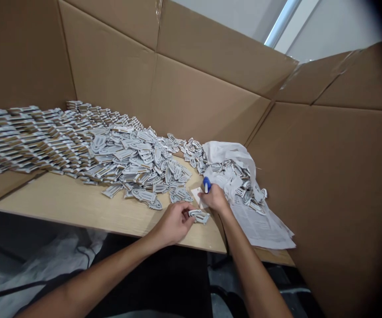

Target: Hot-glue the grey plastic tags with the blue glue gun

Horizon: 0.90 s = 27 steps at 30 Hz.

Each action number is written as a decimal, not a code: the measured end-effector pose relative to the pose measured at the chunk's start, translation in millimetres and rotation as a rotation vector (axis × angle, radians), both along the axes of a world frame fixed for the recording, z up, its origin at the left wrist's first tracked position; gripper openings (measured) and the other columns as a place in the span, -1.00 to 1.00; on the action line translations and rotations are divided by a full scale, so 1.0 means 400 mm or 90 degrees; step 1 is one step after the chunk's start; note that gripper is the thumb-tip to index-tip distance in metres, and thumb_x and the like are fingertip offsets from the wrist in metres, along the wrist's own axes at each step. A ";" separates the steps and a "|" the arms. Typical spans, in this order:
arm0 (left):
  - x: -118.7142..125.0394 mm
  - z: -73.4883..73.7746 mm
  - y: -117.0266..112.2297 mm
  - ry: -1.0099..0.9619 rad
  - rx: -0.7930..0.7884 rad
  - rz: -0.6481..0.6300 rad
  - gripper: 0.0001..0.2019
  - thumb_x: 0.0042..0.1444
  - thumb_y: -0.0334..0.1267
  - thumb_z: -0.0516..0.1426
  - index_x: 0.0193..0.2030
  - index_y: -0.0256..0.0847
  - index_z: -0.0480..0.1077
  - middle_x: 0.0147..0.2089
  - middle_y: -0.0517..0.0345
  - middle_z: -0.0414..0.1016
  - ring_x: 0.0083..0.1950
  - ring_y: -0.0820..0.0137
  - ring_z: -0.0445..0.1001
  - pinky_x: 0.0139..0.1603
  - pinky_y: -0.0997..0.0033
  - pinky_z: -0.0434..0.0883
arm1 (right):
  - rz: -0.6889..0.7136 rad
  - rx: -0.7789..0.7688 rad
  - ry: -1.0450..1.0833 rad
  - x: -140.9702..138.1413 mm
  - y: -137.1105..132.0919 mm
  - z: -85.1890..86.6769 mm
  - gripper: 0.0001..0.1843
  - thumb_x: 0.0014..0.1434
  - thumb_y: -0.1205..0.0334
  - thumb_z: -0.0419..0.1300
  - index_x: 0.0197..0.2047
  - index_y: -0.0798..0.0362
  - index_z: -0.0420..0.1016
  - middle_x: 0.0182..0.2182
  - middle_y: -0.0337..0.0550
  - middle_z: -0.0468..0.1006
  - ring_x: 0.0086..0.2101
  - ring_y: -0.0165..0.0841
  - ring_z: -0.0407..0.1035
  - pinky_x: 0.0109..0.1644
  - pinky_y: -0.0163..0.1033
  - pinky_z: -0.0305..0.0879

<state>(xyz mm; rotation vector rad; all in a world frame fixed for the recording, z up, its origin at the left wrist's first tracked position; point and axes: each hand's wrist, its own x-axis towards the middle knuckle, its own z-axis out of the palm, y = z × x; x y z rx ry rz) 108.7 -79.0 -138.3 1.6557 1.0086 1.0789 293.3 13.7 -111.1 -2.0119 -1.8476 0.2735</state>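
the left hand (173, 224) pinches a grey plastic clip (199, 216) at its left end, the clip's long axis running sideways toward the right hand (216, 198), which sits just above its far end, closed around a blue pen (206, 184), beside a small paper slip (198, 197).

A pale wood-grain counter (78, 203) runs across the lower left of the frame. Overlapping rows of grey slotted pieces (28, 137) cover its far left, stacked like shingles, and they loosen into a scattered heap (134, 163) toward the middle. At centre right, crumpled white paper (226, 159) lies among more pieces, printed sheets (260, 227) spread below it, and a small white card (197, 196) sits just beside the heap.
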 end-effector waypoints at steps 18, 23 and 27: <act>0.003 -0.001 0.003 -0.196 -0.172 -0.038 -0.64 0.28 0.09 0.13 -0.10 -0.15 0.18 -0.33 0.17 0.48 -0.46 0.43 0.51 -0.69 0.62 0.30 | 0.014 0.029 0.037 -0.003 -0.011 -0.001 -0.83 0.06 0.22 0.38 -0.30 0.12 0.59 -0.42 -0.13 0.61 -0.42 -0.33 0.42 -0.34 -0.32 0.14; 0.006 -0.003 0.004 -0.191 -0.166 -0.043 -0.65 0.29 0.08 0.12 -0.10 -0.16 0.19 -0.34 0.18 0.46 -0.45 0.45 0.49 -0.67 0.62 0.31 | 0.013 0.065 0.055 0.014 -0.022 -0.015 -0.80 0.15 0.22 0.27 -0.17 0.14 0.56 -0.32 -0.11 0.63 -0.35 -0.32 0.46 -0.30 -0.34 0.21; 0.006 -0.004 0.005 -0.185 -0.157 -0.049 -0.66 0.30 0.07 0.12 -0.10 -0.16 0.20 -0.33 0.17 0.45 -0.45 0.45 0.50 -0.66 0.62 0.31 | 0.009 0.111 0.054 0.041 -0.033 -0.019 -0.77 0.20 0.19 0.19 -0.13 0.13 0.53 -0.27 -0.07 0.64 -0.30 -0.28 0.48 -0.23 -0.31 0.27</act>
